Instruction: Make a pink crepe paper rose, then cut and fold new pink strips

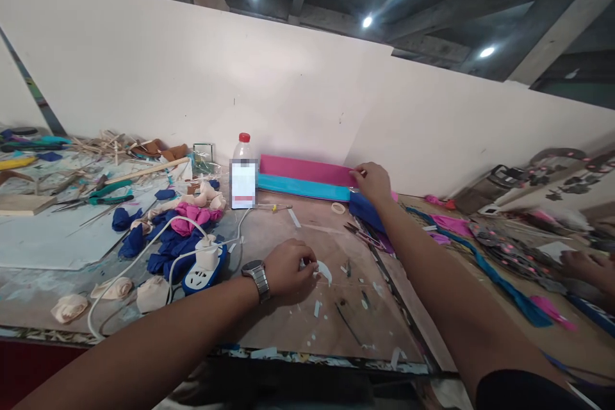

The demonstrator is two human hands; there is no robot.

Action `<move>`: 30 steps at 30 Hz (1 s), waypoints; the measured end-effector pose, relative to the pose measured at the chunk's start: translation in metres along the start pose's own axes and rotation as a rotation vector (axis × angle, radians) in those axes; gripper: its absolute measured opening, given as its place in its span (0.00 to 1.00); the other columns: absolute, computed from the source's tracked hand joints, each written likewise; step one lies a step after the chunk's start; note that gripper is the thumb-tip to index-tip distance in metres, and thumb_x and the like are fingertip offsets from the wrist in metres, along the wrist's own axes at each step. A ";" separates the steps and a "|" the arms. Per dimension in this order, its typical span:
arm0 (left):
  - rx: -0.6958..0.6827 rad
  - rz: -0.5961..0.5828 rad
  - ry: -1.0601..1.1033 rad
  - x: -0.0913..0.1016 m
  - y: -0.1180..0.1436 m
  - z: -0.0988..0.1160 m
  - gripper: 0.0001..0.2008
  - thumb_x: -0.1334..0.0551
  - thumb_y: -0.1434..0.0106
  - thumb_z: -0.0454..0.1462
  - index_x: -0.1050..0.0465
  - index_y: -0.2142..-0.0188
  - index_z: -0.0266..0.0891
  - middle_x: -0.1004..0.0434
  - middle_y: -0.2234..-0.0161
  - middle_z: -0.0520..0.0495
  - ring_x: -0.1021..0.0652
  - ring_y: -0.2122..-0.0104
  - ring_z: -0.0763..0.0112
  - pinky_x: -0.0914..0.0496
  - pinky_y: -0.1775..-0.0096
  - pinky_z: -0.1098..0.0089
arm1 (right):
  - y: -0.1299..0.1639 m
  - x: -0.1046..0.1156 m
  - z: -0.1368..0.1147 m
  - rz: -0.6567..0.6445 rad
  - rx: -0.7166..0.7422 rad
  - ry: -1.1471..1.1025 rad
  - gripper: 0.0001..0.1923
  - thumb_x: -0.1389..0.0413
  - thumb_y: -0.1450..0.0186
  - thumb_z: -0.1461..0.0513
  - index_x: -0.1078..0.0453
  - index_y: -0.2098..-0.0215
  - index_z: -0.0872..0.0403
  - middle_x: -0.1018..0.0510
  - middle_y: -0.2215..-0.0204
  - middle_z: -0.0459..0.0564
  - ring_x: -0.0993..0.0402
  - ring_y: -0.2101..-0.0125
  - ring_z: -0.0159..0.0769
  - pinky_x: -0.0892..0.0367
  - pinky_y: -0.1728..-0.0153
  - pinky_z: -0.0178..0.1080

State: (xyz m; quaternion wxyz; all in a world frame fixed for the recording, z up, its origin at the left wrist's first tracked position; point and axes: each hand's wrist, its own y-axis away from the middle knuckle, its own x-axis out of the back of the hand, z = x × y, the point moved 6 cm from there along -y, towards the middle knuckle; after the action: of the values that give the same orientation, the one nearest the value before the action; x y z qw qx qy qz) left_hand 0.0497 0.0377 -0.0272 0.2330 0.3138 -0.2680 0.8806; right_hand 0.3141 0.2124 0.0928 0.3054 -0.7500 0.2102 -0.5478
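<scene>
The right hand (pixel 373 184) is extended to the rear of the worktable (pixel 269 327), thumb and forefinger apparently pinched on the right end of a long, flat magenta strip of thin sheet material (pixel 302 170). This strip lies along the base of the white partition (pixel 288 90), behind a long, flat bright-blue strip (pixel 302 187). The left hand (pixel 291 269) rests near the front, fingers curled close together beside a thin white crescent-shaped scrap (pixel 325 271); whether they hold anything cannot be determined. Progress appears limited to selecting material: the magenta strip is gripped at one end only, and its length is not yet separated from the rear stack or brought to the work surface. At left, crumpled dark-blue cloth pieces (pixel 166 256), a bunched pink cloth piece (pixel 189 218) and rounded cream cloth bundles (pixel 70 309) suggest completed shaping, although their relation to the strip cannot be confirmed. Handling of the magenta strip is judged outstanding; the number of remaining operations cannot be established.
</scene>
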 end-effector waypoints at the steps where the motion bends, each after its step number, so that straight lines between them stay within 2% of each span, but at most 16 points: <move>1: 0.007 0.005 0.009 0.000 0.000 0.000 0.08 0.38 0.36 0.39 0.20 0.65 0.39 0.19 0.65 0.45 0.23 0.63 0.64 0.32 0.57 0.66 | 0.002 0.014 0.005 0.055 -0.021 -0.028 0.09 0.41 0.36 0.57 0.24 0.67 0.55 0.21 0.66 0.55 0.30 0.65 0.43 0.35 0.56 0.46; 4: 0.034 0.028 0.038 0.002 0.000 -0.002 0.11 0.40 0.35 0.40 0.21 0.60 0.38 0.19 0.64 0.45 0.23 0.64 0.65 0.31 0.59 0.66 | 0.017 0.051 0.016 0.229 -0.092 -0.132 0.10 0.44 0.34 0.56 0.26 0.63 0.55 0.23 0.65 0.54 0.29 0.66 0.41 0.33 0.57 0.46; 6: 0.059 0.050 0.084 0.004 0.000 -0.004 0.14 0.42 0.33 0.41 0.21 0.56 0.37 0.19 0.64 0.44 0.22 0.66 0.66 0.30 0.62 0.68 | 0.034 0.066 0.016 0.310 -0.127 -0.222 0.11 0.47 0.33 0.56 0.29 0.60 0.55 0.24 0.64 0.53 0.28 0.65 0.41 0.31 0.60 0.45; 8: 0.115 0.090 0.267 0.007 -0.001 -0.007 0.15 0.43 0.31 0.42 0.22 0.54 0.36 0.18 0.65 0.45 0.22 0.69 0.68 0.29 0.65 0.70 | 0.056 0.071 0.009 0.356 -0.135 -0.321 0.12 0.50 0.31 0.55 0.32 0.56 0.54 0.25 0.63 0.53 0.26 0.63 0.41 0.29 0.62 0.43; 10: 0.184 0.126 0.505 0.009 -0.002 -0.010 0.17 0.44 0.30 0.43 0.20 0.58 0.35 0.17 0.69 0.46 0.23 0.71 0.69 0.28 0.69 0.73 | 0.078 0.070 -0.002 0.382 -0.127 -0.409 0.13 0.49 0.32 0.55 0.35 0.53 0.53 0.26 0.57 0.56 0.26 0.56 0.41 0.28 0.60 0.43; 12: 0.225 0.145 0.646 0.010 -0.003 -0.011 0.26 0.52 0.27 0.47 0.19 0.60 0.32 0.17 0.69 0.44 0.22 0.72 0.69 0.27 0.73 0.74 | 0.099 0.063 -0.016 0.358 -0.113 -0.492 0.13 0.49 0.32 0.55 0.36 0.53 0.52 0.26 0.56 0.55 0.26 0.55 0.41 0.28 0.57 0.43; 13: 0.232 0.143 0.687 0.010 -0.004 -0.011 0.30 0.57 0.26 0.48 0.19 0.60 0.33 0.16 0.66 0.42 0.20 0.71 0.69 0.26 0.72 0.74 | 0.108 0.058 -0.023 0.329 -0.107 -0.531 0.13 0.48 0.32 0.54 0.35 0.53 0.51 0.26 0.56 0.54 0.26 0.55 0.41 0.28 0.56 0.43; 14: 0.239 0.132 0.750 0.009 -0.004 -0.010 0.35 0.62 0.26 0.50 0.21 0.53 0.30 0.16 0.62 0.39 0.19 0.69 0.69 0.25 0.70 0.73 | 0.115 0.052 -0.030 0.287 -0.096 -0.565 0.13 0.46 0.34 0.54 0.34 0.54 0.50 0.26 0.57 0.54 0.25 0.56 0.41 0.28 0.57 0.43; 16: 0.278 0.086 0.976 0.002 -0.003 -0.010 0.34 0.62 0.26 0.54 0.27 0.45 0.33 0.18 0.55 0.35 0.17 0.64 0.66 0.22 0.64 0.67 | 0.128 0.040 -0.040 0.205 -0.084 -0.622 0.12 0.43 0.37 0.54 0.31 0.58 0.50 0.26 0.58 0.52 0.25 0.57 0.41 0.27 0.58 0.43; 18: 0.327 0.010 1.161 -0.008 -0.001 -0.010 0.29 0.49 0.29 0.56 0.31 0.42 0.38 0.20 0.53 0.35 0.17 0.64 0.64 0.22 0.62 0.63 | 0.137 0.028 -0.047 0.130 -0.082 -0.654 0.09 0.41 0.38 0.55 0.27 0.62 0.50 0.26 0.60 0.52 0.26 0.58 0.42 0.27 0.59 0.43; 21: 0.369 -0.040 1.131 -0.019 0.002 -0.011 0.28 0.35 0.37 0.53 0.31 0.44 0.39 0.21 0.54 0.38 0.20 0.68 0.69 0.24 0.66 0.68 | 0.149 0.011 -0.057 -0.001 -0.085 -0.692 0.08 0.39 0.39 0.56 0.24 0.64 0.50 0.25 0.67 0.50 0.26 0.61 0.42 0.28 0.57 0.45; 23: 0.398 0.000 1.096 -0.022 0.003 -0.014 0.26 0.31 0.40 0.50 0.30 0.47 0.39 0.22 0.54 0.39 0.21 0.67 0.71 0.25 0.67 0.69 | 0.157 0.002 -0.067 -0.102 -0.087 -0.748 0.10 0.40 0.37 0.55 0.24 0.60 0.50 0.22 0.65 0.50 0.24 0.62 0.40 0.26 0.58 0.44; 26: 0.432 0.098 1.108 -0.020 0.004 -0.018 0.24 0.28 0.41 0.46 0.28 0.49 0.41 0.24 0.53 0.40 0.21 0.62 0.68 0.23 0.64 0.67 | 0.168 -0.005 -0.088 -0.270 -0.069 -0.834 0.19 0.40 0.35 0.54 0.28 0.47 0.49 0.19 0.59 0.51 0.21 0.59 0.40 0.24 0.57 0.43; 28: 0.428 0.109 1.138 -0.018 0.003 -0.017 0.25 0.29 0.41 0.46 0.28 0.47 0.42 0.24 0.51 0.40 0.20 0.59 0.65 0.23 0.63 0.66 | 0.177 -0.004 -0.107 -0.417 -0.023 -0.935 0.26 0.38 0.35 0.55 0.34 0.40 0.48 0.21 0.51 0.54 0.22 0.51 0.42 0.25 0.51 0.45; 30: 0.416 0.098 1.190 -0.017 0.003 -0.017 0.25 0.30 0.39 0.49 0.29 0.47 0.42 0.24 0.51 0.41 0.20 0.59 0.65 0.23 0.63 0.68 | 0.185 0.001 -0.126 -0.533 0.081 -0.992 0.30 0.35 0.37 0.55 0.35 0.38 0.48 0.25 0.44 0.55 0.27 0.44 0.44 0.31 0.42 0.48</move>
State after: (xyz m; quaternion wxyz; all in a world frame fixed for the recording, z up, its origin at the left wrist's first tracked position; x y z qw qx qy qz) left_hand 0.0528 0.0420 -0.0507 0.2358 -0.2036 0.0705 0.9476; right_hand 0.1981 0.0488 -0.0064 0.2472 -0.9324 -0.1767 -0.1955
